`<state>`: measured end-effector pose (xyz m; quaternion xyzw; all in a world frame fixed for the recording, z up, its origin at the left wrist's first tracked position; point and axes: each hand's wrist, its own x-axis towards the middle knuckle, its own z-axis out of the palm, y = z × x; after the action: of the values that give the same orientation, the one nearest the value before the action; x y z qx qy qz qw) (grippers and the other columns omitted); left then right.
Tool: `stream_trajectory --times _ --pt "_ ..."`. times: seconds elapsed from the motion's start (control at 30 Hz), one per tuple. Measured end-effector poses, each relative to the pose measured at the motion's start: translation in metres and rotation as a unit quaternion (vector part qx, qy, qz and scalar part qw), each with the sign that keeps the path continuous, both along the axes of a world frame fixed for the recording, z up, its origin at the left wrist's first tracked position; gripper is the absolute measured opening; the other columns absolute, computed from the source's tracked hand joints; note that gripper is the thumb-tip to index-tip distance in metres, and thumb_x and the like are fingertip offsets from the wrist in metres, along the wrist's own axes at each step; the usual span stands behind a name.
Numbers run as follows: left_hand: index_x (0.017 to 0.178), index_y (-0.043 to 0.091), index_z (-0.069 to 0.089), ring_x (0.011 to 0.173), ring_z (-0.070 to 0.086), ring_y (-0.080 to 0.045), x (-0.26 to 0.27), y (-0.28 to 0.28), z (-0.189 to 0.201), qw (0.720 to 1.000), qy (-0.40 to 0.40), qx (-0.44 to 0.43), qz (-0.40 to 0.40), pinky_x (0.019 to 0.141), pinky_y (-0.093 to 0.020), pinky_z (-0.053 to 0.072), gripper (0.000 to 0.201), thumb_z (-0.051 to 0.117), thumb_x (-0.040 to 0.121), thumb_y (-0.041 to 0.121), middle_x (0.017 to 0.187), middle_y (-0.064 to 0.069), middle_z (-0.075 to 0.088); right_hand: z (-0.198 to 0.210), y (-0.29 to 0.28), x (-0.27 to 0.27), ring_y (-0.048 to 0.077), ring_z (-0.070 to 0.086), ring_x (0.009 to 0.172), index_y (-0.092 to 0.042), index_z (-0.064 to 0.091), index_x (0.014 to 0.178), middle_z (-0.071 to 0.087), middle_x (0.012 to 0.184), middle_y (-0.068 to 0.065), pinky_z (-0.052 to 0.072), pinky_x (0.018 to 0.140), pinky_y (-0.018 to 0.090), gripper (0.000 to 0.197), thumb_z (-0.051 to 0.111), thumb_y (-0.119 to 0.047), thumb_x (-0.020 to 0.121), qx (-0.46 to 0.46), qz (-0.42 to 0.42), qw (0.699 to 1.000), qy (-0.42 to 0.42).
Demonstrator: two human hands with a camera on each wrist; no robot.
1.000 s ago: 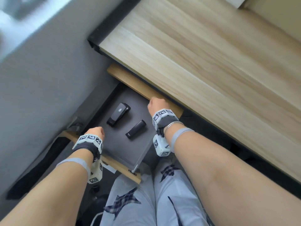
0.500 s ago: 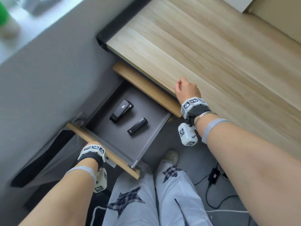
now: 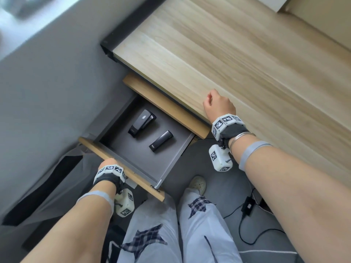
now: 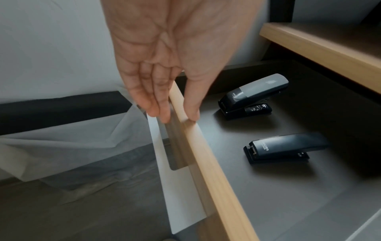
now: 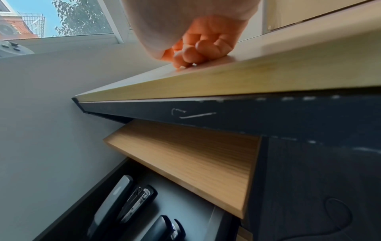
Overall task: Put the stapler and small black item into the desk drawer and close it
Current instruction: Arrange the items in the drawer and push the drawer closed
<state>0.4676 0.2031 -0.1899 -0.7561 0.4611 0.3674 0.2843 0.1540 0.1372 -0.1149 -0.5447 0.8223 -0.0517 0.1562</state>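
Stapler: the stapler (image 3: 141,122) lies flat on the dark floor of the open drawer (image 3: 171,164), ahead of the left hand and below and to the left of the right hand. It has a grey top and a black base.
Stapler axis: its long axis runs from the drawer front toward the bench; the hinged end is toward the bench.
Small black item: the small black item (image 3: 161,140) lies just beside the stapler and apart from it, on the right hand's side, nearly parallel to it.
Writing: small pale lettering shows on the side of the small black item (image 4: 285,147) and on the stapler's nose (image 4: 254,94), both too small to read. White scratch marks sit on the dark rail under the bench (image 5: 192,114).
Left hand: the left hand (image 4: 173,55) pinches the wooden drawer front (image 4: 206,156), thumb on the inside, fingers (image 4: 152,104) on the outside face.
Right hand: the right hand (image 3: 218,106) rests on the front edge of the bench (image 3: 237,59), fingers curled under, holding nothing.
Drawer: pulled well out, with both items inside.
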Motion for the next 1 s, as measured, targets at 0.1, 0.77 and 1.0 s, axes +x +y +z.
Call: stream_trajectory --times 0.1,0.77,1.0 --pt "0.051 0.006 0.047 0.075 0.056 -0.031 -0.017 -0.012 0.003 0.999 0.022 -0.029 -0.001 0.070 -0.032 0.051 0.035 0.066 0.081 0.010 0.060 -0.007 0.048 0.001 0.002 -0.010 0.036 0.063 0.081 -0.013 0.055 0.106 0.070 0.090 0.017 0.041 0.064 0.033 0.023 0.038 -0.024 0.095 0.006 -0.009 1.000 -0.006" --pt "0.070 0.006 0.053 0.053 0.045 -0.022 -0.105 -0.109 -0.032 0.985 0.127 -0.097 0.062 0.069 -0.033 0.036 0.066 0.023 0.090 0.062 0.063 -0.010 0.050 -0.005 0.007 -0.043 0.037 0.064 0.081 -0.013 0.053 0.103 0.070 0.088 0.017 0.032 0.059 0.031 0.023 0.035 -0.026 0.097 -0.004 -0.040 0.999 0.006" --pt "0.048 0.008 0.041 0.045 0.042 -0.021 -0.129 -0.128 -0.040 0.969 0.179 -0.124 0.112 0.049 -0.028 0.032 0.068 0.041 0.082 0.066 0.054 -0.006 0.046 -0.006 0.008 -0.042 0.036 0.065 0.077 -0.014 0.053 0.105 0.071 0.084 0.014 0.031 0.058 0.030 0.022 0.036 -0.026 0.097 -0.010 -0.030 0.999 0.026"
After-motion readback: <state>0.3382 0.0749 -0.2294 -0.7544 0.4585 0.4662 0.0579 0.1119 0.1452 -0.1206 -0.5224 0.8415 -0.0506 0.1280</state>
